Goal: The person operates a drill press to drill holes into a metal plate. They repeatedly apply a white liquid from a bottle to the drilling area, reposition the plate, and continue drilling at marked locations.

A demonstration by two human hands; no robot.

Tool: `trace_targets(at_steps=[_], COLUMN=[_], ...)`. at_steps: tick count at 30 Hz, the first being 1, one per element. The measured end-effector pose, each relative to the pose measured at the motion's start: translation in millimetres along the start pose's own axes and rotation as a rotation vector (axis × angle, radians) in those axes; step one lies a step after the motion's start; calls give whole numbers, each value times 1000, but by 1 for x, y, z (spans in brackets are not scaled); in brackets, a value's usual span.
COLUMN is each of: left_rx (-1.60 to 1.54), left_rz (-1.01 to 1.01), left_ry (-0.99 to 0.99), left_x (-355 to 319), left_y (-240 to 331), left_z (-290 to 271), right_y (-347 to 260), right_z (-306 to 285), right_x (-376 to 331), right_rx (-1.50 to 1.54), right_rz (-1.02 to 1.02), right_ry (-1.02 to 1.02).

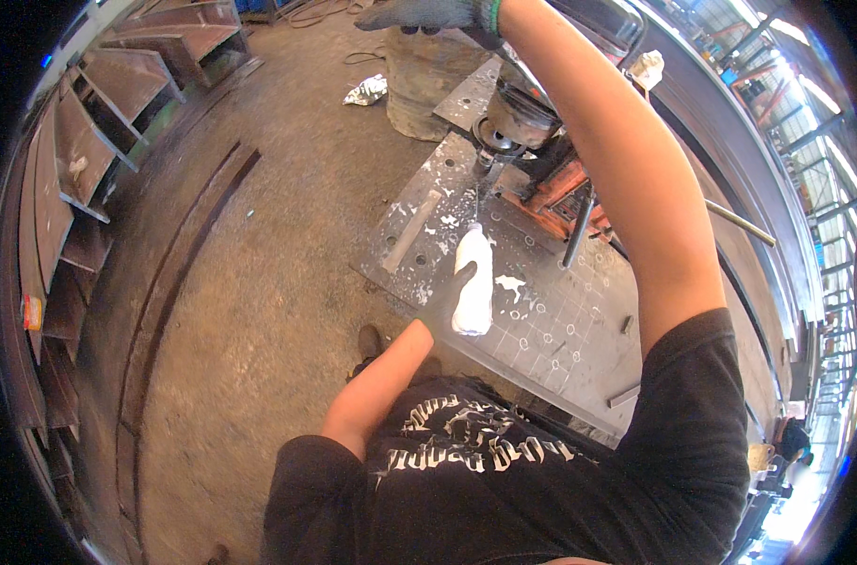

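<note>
My left hand (440, 299), in a dark grey glove, is closed around a white plastic squeeze bottle (473, 287). A thin line runs from the bottle's tip toward the drill; whether it is a spout or a liquid stream is unclear. Beneath lies a steel plate (541, 330) with chalk circles, grid lines, drilled holes and white wet patches. On it stands an orange and black drilling machine (551, 188), its chuck (489, 155) low over the plate. My right arm stretches past the machine; its gloved hand (433, 15) has fingers extended at the top edge, partly cut off.
A flat metal bar (412, 232) lies on the plate's left part. Beyond stand a drum-like greenish object (428, 85) and crumpled foil (366, 90). Steel beams (99, 132) line the left side; long steel members (729, 141) run along the right.
</note>
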State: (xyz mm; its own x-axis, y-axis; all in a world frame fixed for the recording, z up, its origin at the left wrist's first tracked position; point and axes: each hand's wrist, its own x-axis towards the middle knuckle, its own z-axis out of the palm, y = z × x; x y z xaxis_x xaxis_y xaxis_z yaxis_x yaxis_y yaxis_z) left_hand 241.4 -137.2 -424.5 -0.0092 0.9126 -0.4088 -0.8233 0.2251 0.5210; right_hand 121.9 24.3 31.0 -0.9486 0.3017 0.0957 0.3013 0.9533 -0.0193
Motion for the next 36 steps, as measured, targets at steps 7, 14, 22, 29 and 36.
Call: trace_targets(at_steps=[7,14,22,29,36], left_rx=[100,426,1091,1197,1536], left_rz=[111,180,526,449,484], left_ry=[-37,13,-82,-374,-430], left_x=[-3,13,3,-11,-33], left_y=[2,-1,22,28,76], left_z=[-2,-21,22,26,30], right_y=[9,20,20,15,3], right_z=[18,31,30,28,33], right_x=[27,31,23,13,-6], right_rx=[-44,33,1,21,104], right_rz=[-3,56,44,102,247], right_ry=[-138,-26,23,40,341])
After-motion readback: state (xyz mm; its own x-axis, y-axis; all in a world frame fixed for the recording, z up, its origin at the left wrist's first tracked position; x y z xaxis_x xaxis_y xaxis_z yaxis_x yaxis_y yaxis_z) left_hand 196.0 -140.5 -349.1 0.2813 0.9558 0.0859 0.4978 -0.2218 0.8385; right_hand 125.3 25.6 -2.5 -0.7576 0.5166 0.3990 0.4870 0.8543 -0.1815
